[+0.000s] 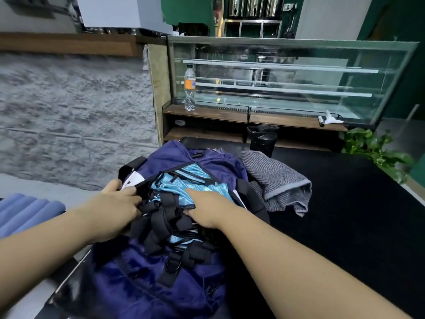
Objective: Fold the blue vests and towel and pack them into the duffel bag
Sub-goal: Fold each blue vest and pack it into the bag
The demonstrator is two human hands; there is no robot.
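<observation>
A navy duffel bag (pixel 161 284) with black straps lies open on the black table (pixel 345 215). Light blue vests (pixel 184 180) sit inside its opening. My left hand (pixel 119 203) grips the bag's left edge by the opening, fingers curled on the black trim. My right hand (pixel 207 208) reaches into the opening; it rests on the light blue fabric, and its fingertips are hidden among fabric and straps. A grey striped towel (pixel 278 180) lies folded on the table, just right of the bag.
A black lidded bottle (pixel 263 139) stands behind the towel. A glass display case (pixel 287 79) with a plastic bottle (pixel 190 87) on its ledge fills the back. A plant (pixel 372 148) is at the right, a blue ribbed mat (pixel 25 210) at the left.
</observation>
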